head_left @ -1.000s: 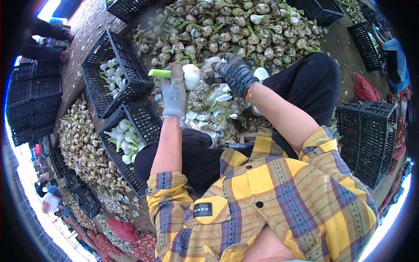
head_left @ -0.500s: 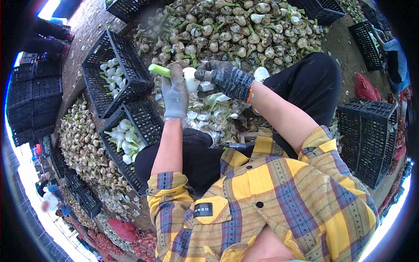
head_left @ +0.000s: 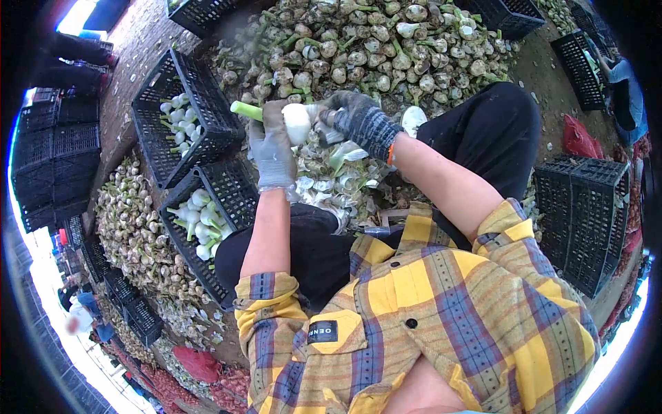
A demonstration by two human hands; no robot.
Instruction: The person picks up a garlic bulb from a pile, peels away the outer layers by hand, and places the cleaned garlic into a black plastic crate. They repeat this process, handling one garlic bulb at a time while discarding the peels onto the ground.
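My left hand [head_left: 271,141], in a grey glove, is wrapped round the green stem of a garlic bulb [head_left: 297,125]. The cut stem end [head_left: 246,110] sticks out to the left, and the smooth white bulb points right. Close to the bulb's right side is my right hand [head_left: 355,121], in a dark patterned glove, fingers curled. A pale bit of garlic skin [head_left: 316,113] shows between its fingertips and the bulb, partly hidden by the glove. Beneath both hands lies a heap of peeled garlic skins [head_left: 331,185].
A large pile of unpeeled garlic [head_left: 372,52] lies ahead. To my left stand a black crate [head_left: 157,148] and a nearer crate [head_left: 238,196], both holding clean white bulbs. Another black crate [head_left: 576,221] stands right. A person [head_left: 624,103] sits at far right.
The white bulb now shows more fully beside my left hand. My right hand has shifted slightly, with pale skin now visible between its fingers and the bulb.
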